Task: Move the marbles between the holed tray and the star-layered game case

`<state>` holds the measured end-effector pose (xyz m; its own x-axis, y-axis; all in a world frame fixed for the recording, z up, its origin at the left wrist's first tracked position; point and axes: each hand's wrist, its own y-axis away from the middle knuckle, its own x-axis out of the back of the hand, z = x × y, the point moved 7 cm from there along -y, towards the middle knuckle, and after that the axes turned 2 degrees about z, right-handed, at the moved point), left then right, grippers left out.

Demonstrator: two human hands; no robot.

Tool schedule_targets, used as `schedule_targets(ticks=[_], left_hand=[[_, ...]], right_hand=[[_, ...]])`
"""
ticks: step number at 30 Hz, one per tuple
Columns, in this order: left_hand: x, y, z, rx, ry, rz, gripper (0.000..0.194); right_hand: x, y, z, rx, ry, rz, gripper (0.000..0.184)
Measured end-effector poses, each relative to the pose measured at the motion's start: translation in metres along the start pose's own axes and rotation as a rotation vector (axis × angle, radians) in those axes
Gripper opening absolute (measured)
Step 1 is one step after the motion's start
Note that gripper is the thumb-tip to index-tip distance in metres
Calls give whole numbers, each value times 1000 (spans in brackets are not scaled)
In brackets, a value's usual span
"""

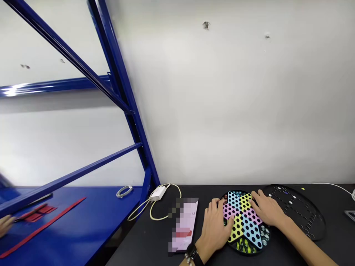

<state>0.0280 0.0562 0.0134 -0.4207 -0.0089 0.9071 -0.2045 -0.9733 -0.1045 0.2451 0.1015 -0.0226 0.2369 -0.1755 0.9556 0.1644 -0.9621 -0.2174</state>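
A round Chinese checkers board (251,224) lies on the black table, with a star of blue, yellow and pink parts dotted with black holes. Marbles sit in the rim compartments around the star: yellow-green marbles (244,245) at the front and clear or whitish marbles (265,235) at the right. My left hand (215,223) rests at the board's left side, fingers stretched toward its rim and thumb apart over the star. On the upper right edge lies my right hand (267,208), its fingers extended over the yellow and pink parts. Nothing shows held in either hand.
A black oval tray or lid (305,218) with white and dark discs lies to the right. Left of the board is a lit phone (185,225), near a white adapter (158,193) with its cable. A blue frame (127,92) stands left. Another person's hand (6,224) is at the blue table.
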Motion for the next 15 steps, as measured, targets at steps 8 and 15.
schedule_targets(ticks=[8, 15], left_hand=[[-3, 0, -3, -30, -31, 18, 47], [-5, 0, -6, -42, -33, 13, 49]], right_hand=[[5, -1, -4, -35, -63, -65, 45], [5, -2, -2, -24, -47, -99, 52]])
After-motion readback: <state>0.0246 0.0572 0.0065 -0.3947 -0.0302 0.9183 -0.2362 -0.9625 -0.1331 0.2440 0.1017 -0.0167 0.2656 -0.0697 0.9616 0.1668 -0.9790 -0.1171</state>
